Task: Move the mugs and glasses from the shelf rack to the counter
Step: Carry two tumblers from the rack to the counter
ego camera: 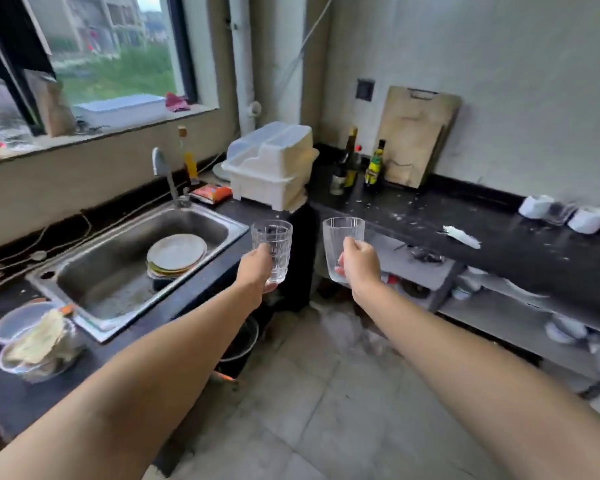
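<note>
My left hand point(257, 268) grips a clear patterned glass point(272, 242) upright, held in the air in front of the counter corner. My right hand point(359, 263) grips a clear ribbed glass point(342, 237), also upright, a little to the right. Both arms are stretched forward over the floor. The black counter point(499, 237) runs along the right wall. On its far right stand two white mugs point(536, 206) point(587, 219) with a clear glass point(561, 212) between them. Below the counter a grey shelf rack point(499, 310) holds blurred dishes.
A steel sink point(118, 268) with stacked plates point(175, 254) lies at left. A white dish-rack box point(271, 164) stands in the corner. Bottles point(374, 164) and a wooden cutting board point(416, 133) line the back wall. Plastic bowls point(32, 341) sit near left. A white scrap point(461, 235) lies on the counter.
</note>
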The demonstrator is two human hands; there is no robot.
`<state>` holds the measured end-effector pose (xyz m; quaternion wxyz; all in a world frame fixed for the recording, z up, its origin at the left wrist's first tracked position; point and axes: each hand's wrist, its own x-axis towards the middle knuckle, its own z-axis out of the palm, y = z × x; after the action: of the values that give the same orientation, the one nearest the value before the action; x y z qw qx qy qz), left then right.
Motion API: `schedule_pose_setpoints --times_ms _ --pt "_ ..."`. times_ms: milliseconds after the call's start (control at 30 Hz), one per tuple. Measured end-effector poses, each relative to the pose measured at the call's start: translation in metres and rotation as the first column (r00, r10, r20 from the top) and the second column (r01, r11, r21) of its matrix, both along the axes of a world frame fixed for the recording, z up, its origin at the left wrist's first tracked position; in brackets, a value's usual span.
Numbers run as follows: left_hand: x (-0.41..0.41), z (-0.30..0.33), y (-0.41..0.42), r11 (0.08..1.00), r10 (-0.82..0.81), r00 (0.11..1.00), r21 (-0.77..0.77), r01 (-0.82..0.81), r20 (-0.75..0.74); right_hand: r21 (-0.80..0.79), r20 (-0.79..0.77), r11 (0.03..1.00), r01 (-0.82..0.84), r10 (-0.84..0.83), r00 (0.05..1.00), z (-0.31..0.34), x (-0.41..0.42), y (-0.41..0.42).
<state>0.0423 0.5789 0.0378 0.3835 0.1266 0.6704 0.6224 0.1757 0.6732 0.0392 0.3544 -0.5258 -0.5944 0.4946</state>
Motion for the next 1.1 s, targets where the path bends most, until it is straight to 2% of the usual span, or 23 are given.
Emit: schedule_pose_setpoints --times_ms 200,433,633,833,1000,1100 --pt "0.067 -0.014 0.088 0.972 -0.228 0.974 -0.047 0.228 -0.003 -0.071 0.03 0.968 0.24 -0.239 0.971 -0.012 0.089 0.055" --pt "0.137 -0.016 0.212 0.865 -0.499 0.864 -0.094 0.493 -0.061 -0.058 0.039 0.878 0.475 -0.474 0.88 -0.012 0.171 0.134" --pt "0.191 -0.007 0.3 0.778 -0.629 0.775 -0.063 0.626 -0.065 -0.042 0.031 0.802 0.596 -0.595 0.803 -0.007 0.224 0.176" --pt "0.266 -0.016 0.367 0.684 -0.729 0.685 -0.045 0.728 0.001 -0.159 -0.022 0.68 0.716 -0.727 0.686 -0.017 0.293 0.215" --pt "0.341 -0.022 0.43 0.6 -0.799 0.602 -0.071 0.797 0.006 -0.112 0.0 0.617 0.779 -0.784 0.621 -0.025 0.364 0.27" --pt "0.387 -0.022 0.469 0.573 -0.819 0.573 -0.078 0.816 -0.019 -0.059 0.051 0.62 0.783 -0.781 0.622 -0.028 0.411 0.309"
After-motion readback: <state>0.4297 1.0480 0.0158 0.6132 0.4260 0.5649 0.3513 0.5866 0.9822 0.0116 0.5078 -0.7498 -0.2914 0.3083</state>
